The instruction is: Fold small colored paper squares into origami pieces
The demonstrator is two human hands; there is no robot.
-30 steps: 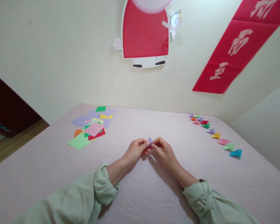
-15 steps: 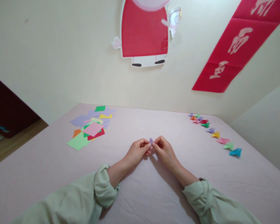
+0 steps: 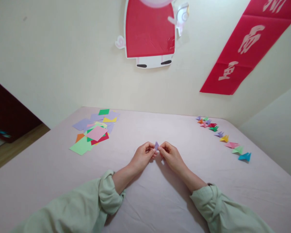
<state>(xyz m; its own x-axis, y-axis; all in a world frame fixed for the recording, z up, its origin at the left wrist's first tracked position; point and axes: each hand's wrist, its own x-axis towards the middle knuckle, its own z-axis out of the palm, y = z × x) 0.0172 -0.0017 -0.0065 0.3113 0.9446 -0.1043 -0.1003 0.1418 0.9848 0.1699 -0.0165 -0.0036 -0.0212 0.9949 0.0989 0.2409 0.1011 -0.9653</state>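
A small folded piece of purple paper is pinched between my two hands, just above the middle of the pale pink sheet-covered surface. My left hand grips its left side between thumb and fingers. On the other side, the thumb and forefinger of my right hand close on its right edge. The paper comes to a point at the top; its lower part is partly covered by fingertips.
Loose coloured paper squares lie heaped at the far left. Along the right side runs a row of several folded paper figures, with a blue one nearest. Behind the surface rises a wall bearing a red cartoon cutout and a red banner.
The purple paper shows a wider face and pointed top between my fingertips, where it looked narrower before. Both hands stay in nearly the same place.
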